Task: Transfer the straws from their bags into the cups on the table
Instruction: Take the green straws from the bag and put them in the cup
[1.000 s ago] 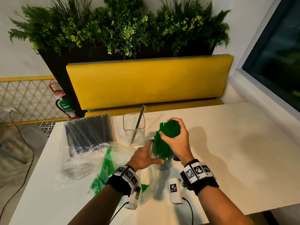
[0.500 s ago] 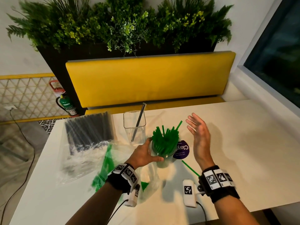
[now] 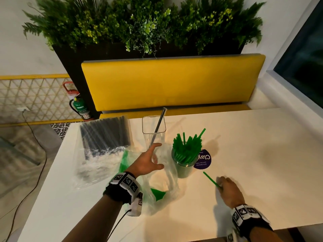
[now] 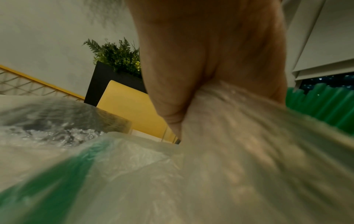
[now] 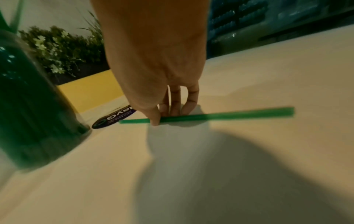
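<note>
We see two cups on the white worktop (image 3: 244, 154). The round cup (image 3: 183, 167) near the middle is packed with green straws (image 3: 187, 147). We cannot count them. The clear square cup (image 3: 153, 130) stands nearer the far edge and holds one dark straw (image 3: 160, 122).

One loose green straw (image 3: 210, 179) lies flat on the worktop, just in front of the round cup and beside a purple sticker (image 3: 204, 159). Our right hand (image 3: 229, 191) reaches down to it. Its fingertips (image 5: 173, 111) touch the straw from behind and the thumb presses it from the front, so the hand pinches it while it lies on the worktop.

There are two bags. One clear bag (image 3: 103, 147) by the far left corner is full of dark straws. The other bag (image 3: 162, 186), clear with green marks, lies crumpled near the front edge. Our left hand (image 3: 148, 163) rests on this bag with its fingers spread wide, between the two cups. It holds nothing.

The right half of the worktop is bare, all the way to the right edge. A yellow bench back (image 3: 171, 81) sits behind the far edge.
</note>
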{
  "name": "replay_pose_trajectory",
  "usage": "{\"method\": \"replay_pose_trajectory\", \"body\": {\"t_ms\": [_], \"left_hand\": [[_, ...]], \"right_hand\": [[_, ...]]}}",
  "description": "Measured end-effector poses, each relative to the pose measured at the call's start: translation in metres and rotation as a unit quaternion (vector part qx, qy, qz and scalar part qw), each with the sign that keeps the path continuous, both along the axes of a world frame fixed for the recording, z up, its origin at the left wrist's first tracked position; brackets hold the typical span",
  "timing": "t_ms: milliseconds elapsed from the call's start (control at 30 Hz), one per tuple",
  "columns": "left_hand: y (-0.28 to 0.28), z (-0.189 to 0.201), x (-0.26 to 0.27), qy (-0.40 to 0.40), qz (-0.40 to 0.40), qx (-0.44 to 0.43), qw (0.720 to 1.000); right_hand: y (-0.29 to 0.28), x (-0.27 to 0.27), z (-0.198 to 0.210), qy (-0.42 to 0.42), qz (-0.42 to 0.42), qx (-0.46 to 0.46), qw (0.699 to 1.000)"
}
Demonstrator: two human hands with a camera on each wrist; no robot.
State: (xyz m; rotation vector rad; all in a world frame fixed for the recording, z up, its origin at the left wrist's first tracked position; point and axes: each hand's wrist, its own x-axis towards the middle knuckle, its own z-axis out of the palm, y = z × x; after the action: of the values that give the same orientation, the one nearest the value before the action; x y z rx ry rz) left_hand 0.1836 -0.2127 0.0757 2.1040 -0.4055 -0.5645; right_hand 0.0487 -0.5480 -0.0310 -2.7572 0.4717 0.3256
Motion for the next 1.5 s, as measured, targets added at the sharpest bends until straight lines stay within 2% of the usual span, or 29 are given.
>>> {"method": "replay_pose_trajectory", "body": {"t_ms": [67,133,233,300,400,467,500,600,733,800,933,1033,1100,1167,1200,1267,1300,1333,1367,1400,1467,1500], "left_hand": [[0.004,0.0,-0.001,-0.006,0.004,-0.003,1.0],[0.007,0.001,-0.001,-0.014,0.005,-0.005,1.0],[0.009,0.005,0.003,-0.032,0.008,-0.003,0.999],[0.012,0.009,0.006,-0.047,0.013,0.002,0.999],[0.015,0.015,0.012,-0.063,0.02,-0.004,0.998],[0.018,0.02,0.013,-0.07,0.024,-0.007,0.997],[0.02,0.023,0.015,-0.074,0.026,-0.008,0.997],[0.026,0.029,0.017,-0.081,0.034,-0.012,0.996],[0.035,0.038,0.016,-0.079,0.034,-0.014,0.996],[0.039,0.043,0.017,-0.077,0.039,-0.017,0.996],[0.047,0.053,0.017,-0.075,0.041,-0.023,0.996],[0.048,0.06,0.015,-0.075,0.036,-0.026,0.996],[0.05,0.063,0.014,-0.077,0.024,-0.023,0.997],[0.053,0.066,0.012,-0.077,0.013,-0.023,0.997],[0.054,0.068,0.011,-0.077,0.011,-0.024,0.997],[0.058,0.073,0.009,-0.075,0.01,-0.031,0.997],[0.06,0.075,0.008,-0.072,0.011,-0.036,0.997],[0.063,0.077,0.008,-0.071,0.011,-0.038,0.997],[0.065,0.079,0.007,-0.075,0.005,-0.035,0.997],[0.067,0.08,0.006,-0.082,-0.006,-0.031,0.996],[0.072,0.08,0.004,-0.096,-0.024,-0.025,0.995],[0.077,0.081,0.001,-0.101,-0.024,-0.021,0.994]], "right_hand": [[0.0,0.003,0.01,-0.031,-0.015,0.016,0.999],[0.0,0.009,0.037,-0.123,-0.071,0.074,0.987],[0.0,0.029,0.112,-0.291,-0.18,0.204,0.917],[0.014,0.042,0.173,-0.386,-0.152,0.289,0.863],[0.052,0.054,0.254,-0.47,-0.042,0.388,0.792],[0.075,0.063,0.282,-0.477,0.007,0.416,0.774],[0.085,0.068,0.287,-0.473,0.02,0.414,0.777],[0.101,0.082,0.276,-0.454,0.019,0.355,0.817],[0.105,0.091,0.234,-0.335,0.007,0.252,0.908],[0.103,0.091,0.216,-0.3,0.012,0.19,0.935],[0.103,0.089,0.209,-0.255,0.031,0.149,0.955],[0.108,0.088,0.212,-0.332,0.053,0.136,0.932],[0.108,0.089,0.21,-0.347,0.062,0.08,0.932],[0.111,0.088,0.206,-0.287,0.044,-0.014,0.957],[0.115,0.086,0.208,-0.279,0.024,-0.037,0.959],[0.133,0.078,0.22,-0.371,0.032,-0.008,0.928],[0.147,0.072,0.229,-0.419,0.068,0.05,0.904],[0.167,0.066,0.236,-0.424,0.124,0.129,0.888],[0.187,0.061,0.24,-0.379,0.191,0.204,0.882],[0.209,0.059,0.237,-0.292,0.245,0.265,0.886],[0.245,0.066,0.21,-0.111,0.259,0.319,0.905],[0.259,0.074,0.187,-0.058,0.236,0.307,0.92]]}}
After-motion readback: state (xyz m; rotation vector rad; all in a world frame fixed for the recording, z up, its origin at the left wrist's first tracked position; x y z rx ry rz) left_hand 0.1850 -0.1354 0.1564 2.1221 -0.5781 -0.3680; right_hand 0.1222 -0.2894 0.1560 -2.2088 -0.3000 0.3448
